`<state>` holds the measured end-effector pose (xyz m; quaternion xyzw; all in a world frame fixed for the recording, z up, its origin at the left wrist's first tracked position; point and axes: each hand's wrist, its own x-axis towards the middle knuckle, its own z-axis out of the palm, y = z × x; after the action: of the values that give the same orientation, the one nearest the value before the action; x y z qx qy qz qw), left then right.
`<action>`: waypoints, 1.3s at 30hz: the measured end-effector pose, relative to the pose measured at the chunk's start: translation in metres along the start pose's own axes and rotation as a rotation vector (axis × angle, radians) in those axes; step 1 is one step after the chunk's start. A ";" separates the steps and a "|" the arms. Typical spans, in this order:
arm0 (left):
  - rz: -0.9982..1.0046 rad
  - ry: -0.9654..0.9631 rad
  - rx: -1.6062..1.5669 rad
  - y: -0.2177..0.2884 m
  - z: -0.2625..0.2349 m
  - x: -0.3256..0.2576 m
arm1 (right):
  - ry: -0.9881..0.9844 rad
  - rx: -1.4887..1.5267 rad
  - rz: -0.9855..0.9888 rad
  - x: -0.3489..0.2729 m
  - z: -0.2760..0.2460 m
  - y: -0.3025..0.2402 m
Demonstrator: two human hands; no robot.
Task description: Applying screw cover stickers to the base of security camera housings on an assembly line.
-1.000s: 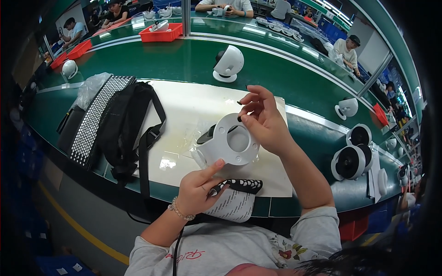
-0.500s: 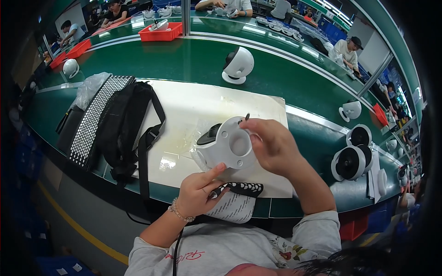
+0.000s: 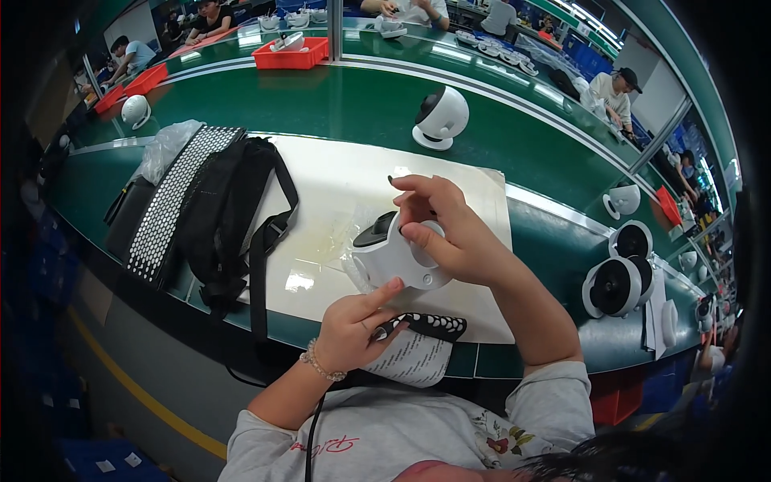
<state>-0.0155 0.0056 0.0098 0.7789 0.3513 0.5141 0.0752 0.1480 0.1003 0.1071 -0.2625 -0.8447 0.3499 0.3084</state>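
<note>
A white rounded device [image 3: 384, 267] with a dark face lies tipped on the white board [image 3: 321, 173], its round base turned toward me. My left hand [image 3: 351, 325] is closed on a curled sheet of adhesive pads [image 3: 434, 324], black with white round holes and printed white backing. Its index finger touches the device's lower edge. My right hand [image 3: 450, 233] spans the base. The thumb presses on the rim, while the index finger stretches away with a small dark pad [image 3: 391, 178] at its tip. The thumb hides the spot beneath it.
At left lie a black strapped bag [image 3: 213, 217], a black sheet with white holes [image 3: 181, 197] and clear plastic [image 3: 169, 153]. Another white device [image 3: 442, 116] stands beyond the board; several dark-faced ones [image 3: 614, 285] sit at right. A red tray [image 3: 309, 58] stands far back, near co-workers.
My right hand has shifted left over the base, thumb now pressed on its rim. The small dark piece has moved from above the base to beyond it. My left hand keeps its hold.
</note>
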 end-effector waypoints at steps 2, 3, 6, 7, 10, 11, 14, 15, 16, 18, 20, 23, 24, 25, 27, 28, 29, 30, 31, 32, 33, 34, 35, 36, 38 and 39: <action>0.001 0.014 -0.012 0.000 0.000 0.000 | 0.019 -0.146 -0.026 -0.002 0.003 -0.002; -0.001 0.014 -0.012 -0.001 -0.001 -0.002 | 0.041 -0.293 -0.051 -0.004 0.005 -0.002; -0.025 -0.086 0.004 -0.002 -0.002 -0.005 | 0.156 -0.416 -0.178 -0.014 0.013 0.000; -0.008 -0.033 -0.017 -0.002 0.000 -0.003 | 0.155 -0.418 -0.176 -0.016 0.014 -0.002; -0.003 0.006 -0.034 -0.002 -0.002 0.000 | 0.186 -0.487 -0.189 -0.020 0.010 -0.013; -0.012 -0.006 -0.029 -0.002 -0.003 0.000 | 0.110 -0.537 -0.177 -0.021 0.007 -0.018; -0.018 0.012 -0.023 -0.003 -0.002 -0.003 | 0.069 -0.519 -0.133 -0.028 0.006 -0.019; -0.015 0.010 -0.028 -0.003 -0.002 -0.003 | 0.104 -0.452 -0.102 -0.031 0.006 -0.018; -0.032 -0.004 -0.034 -0.002 -0.003 -0.003 | 0.106 -0.455 -0.099 -0.035 0.005 -0.014; -0.050 -0.018 -0.041 0.000 -0.002 -0.002 | 0.174 -0.282 -0.041 -0.045 0.002 -0.004; -0.031 0.002 -0.047 -0.001 -0.001 0.001 | 0.148 -0.210 0.015 -0.050 0.005 -0.001; -0.080 -0.023 -0.082 -0.002 0.000 -0.002 | 0.108 -0.111 0.065 -0.055 0.010 0.006; -0.082 -0.024 -0.081 -0.002 0.000 -0.003 | 0.092 -0.085 0.058 -0.056 0.011 0.007; -0.080 -0.009 -0.081 -0.002 0.001 -0.002 | 0.091 -0.083 0.060 -0.057 0.012 0.006; -0.081 0.005 -0.084 -0.003 0.002 -0.002 | 0.099 -0.067 0.077 -0.058 0.015 0.006; -0.088 0.003 -0.083 -0.003 0.002 -0.002 | 0.099 -0.066 0.080 -0.059 0.016 0.007; -0.094 0.000 -0.083 -0.004 0.001 -0.002 | 0.099 -0.069 0.078 -0.060 0.017 0.009; -0.095 -0.003 -0.085 -0.005 0.001 -0.002 | 0.098 -0.073 0.076 -0.061 0.017 0.010; -0.097 -0.003 -0.086 -0.005 0.001 -0.002 | 0.100 -0.073 0.079 -0.061 0.018 0.010; -0.100 -0.001 -0.086 -0.005 0.001 -0.002 | 0.123 0.003 0.070 -0.061 0.018 0.010; -0.101 -0.002 -0.087 -0.005 0.000 -0.002 | 0.147 0.078 0.060 -0.062 0.018 0.010; -0.120 -0.012 -0.095 -0.004 0.000 -0.003 | 0.148 0.079 0.061 -0.061 0.018 0.009; -0.139 -0.023 -0.102 -0.004 0.000 -0.003 | 0.146 0.073 0.047 -0.060 0.019 0.008; -0.140 -0.024 -0.102 -0.004 0.001 -0.004 | 0.145 0.067 0.034 -0.060 0.020 0.008; -0.121 0.000 -0.122 -0.006 0.002 -0.004 | 0.149 0.076 0.048 -0.061 0.020 0.011; -0.121 -0.001 -0.123 -0.005 0.002 -0.004 | 0.153 0.084 0.062 -0.062 0.019 0.012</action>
<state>-0.0167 0.0074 0.0033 0.7502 0.3657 0.5289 0.1538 0.1787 0.0584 0.0665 -0.3015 -0.7947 0.3732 0.3718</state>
